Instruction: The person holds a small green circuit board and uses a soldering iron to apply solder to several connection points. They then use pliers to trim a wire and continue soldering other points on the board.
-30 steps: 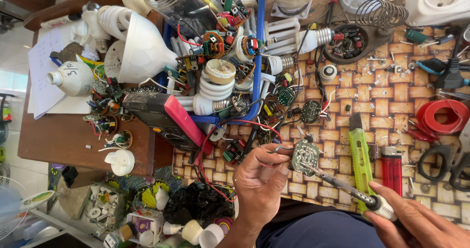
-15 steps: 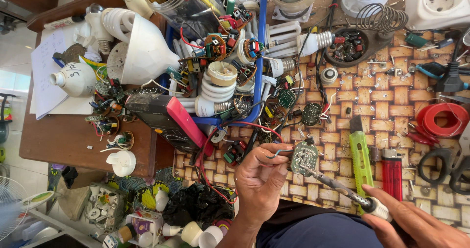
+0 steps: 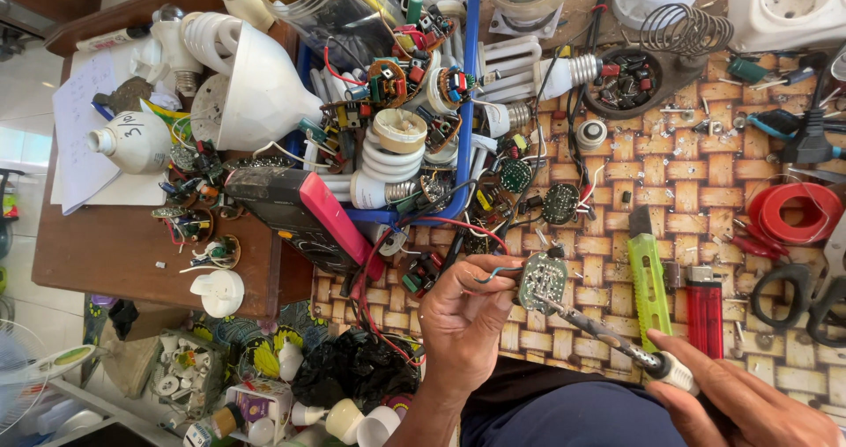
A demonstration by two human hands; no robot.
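Note:
My left hand (image 3: 465, 319) pinches a small round green circuit board (image 3: 541, 281) with loose wires, holding it just above the woven mat (image 3: 696, 191). My right hand (image 3: 749, 403), at the bottom right, grips a soldering iron (image 3: 608, 332) by its pale handle. The iron's metal tip rests on the board's face. A green utility knife (image 3: 649, 279) and a red lighter (image 3: 704, 310) lie on the mat right beside the iron.
A heap of bulb parts, spiral lamps and circuit boards fills a blue tray (image 3: 464, 103). A dark multimeter with a pink edge (image 3: 304, 218) lies left of it. Red wire coil (image 3: 793, 213), black scissors (image 3: 806, 293) and a white socket strip (image 3: 793, 6) lie right.
The view has shifted slightly. Both hands keep their hold, and the iron's tip stays on the board.

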